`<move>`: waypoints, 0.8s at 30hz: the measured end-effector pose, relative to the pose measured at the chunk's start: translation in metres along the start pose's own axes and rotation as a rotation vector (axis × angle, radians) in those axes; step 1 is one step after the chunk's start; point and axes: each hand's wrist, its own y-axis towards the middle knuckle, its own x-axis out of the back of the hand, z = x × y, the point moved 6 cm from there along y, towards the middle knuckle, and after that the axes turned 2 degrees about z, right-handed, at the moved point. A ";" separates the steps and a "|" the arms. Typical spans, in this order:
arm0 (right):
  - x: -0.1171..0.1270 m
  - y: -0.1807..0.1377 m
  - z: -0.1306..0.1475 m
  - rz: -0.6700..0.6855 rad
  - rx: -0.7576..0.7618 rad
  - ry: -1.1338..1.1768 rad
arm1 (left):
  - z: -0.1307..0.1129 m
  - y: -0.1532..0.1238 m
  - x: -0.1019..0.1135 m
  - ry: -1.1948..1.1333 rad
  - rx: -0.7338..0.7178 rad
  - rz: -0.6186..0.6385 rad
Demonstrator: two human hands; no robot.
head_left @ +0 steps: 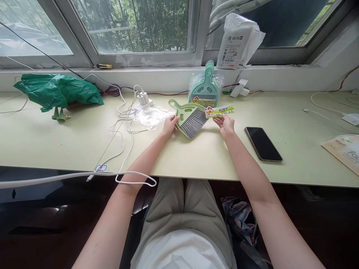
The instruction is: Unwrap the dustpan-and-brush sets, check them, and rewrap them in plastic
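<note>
Fingers of left hand (170, 125) on dustpan set (190, 118), right hand (226, 124) pinching label card (219, 111).

You had plenty of soft daylight here, all of it came in through the windows (134, 26) straight ahead of you. The table (56, 138) was evenly lit, shadows were faint and short under your hands. A bit of glare sat on the clear plastic wrap (153, 116). Under the table edge it went really dark. Wide lens bent the window frame and table edge toward the corners. Focus was sharp mid-frame.
</note>
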 end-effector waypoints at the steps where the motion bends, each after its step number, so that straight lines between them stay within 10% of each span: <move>1: 0.006 0.003 0.001 -0.046 -0.010 0.047 | 0.000 0.000 -0.001 0.000 -0.005 0.005; 14: 0.044 0.025 0.011 -0.260 0.057 0.195 | 0.008 0.000 -0.011 0.061 0.040 0.110; 24: 0.013 0.008 0.025 -0.035 0.242 -0.157 | 0.006 -0.005 -0.015 0.107 0.036 0.159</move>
